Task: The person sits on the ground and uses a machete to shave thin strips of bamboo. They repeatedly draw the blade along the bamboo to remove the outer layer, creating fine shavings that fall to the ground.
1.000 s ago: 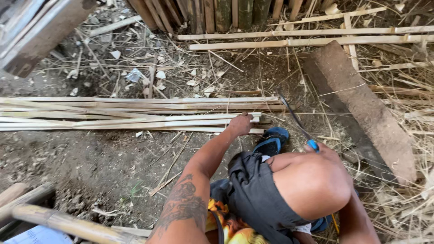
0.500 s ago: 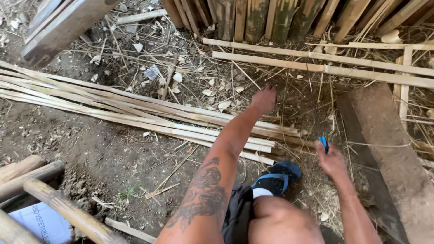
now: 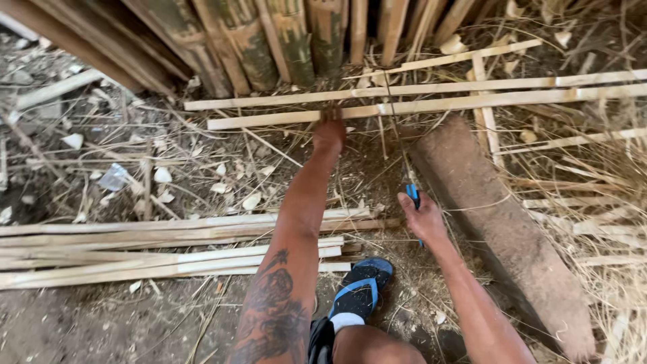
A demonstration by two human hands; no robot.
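The person crouches on the dirt ground and stretches the left hand (image 3: 329, 133) far forward to the nearer of two long pale split-bamboo slats (image 3: 431, 104) lying crosswise in front of a row of thick greenish bamboo poles (image 3: 269, 40). The fingers curl down over the slat's near end; whether the grip has closed fully around it I cannot tell, since the hand itself hides the contact. The right hand (image 3: 422, 219) stays back near the knee, its grip closed tight on the blue handle of a thin-bladed knife (image 3: 404, 162), blade pointing away towards the slats.

To do this well, I'd say the slat wants a firm hold close to its end, drawn straight back along the ground so it doesn't snag on the second slat just beside it or on the thin crosspiece (image 3: 481, 94) laid over both. The blade is best held off to the side, clear of the reaching forearm. A bundle of similar pale strips (image 3: 168, 249) lies near the blue sandal (image 3: 362, 286), and a long weathered brown log (image 3: 499, 222) lies to the right.
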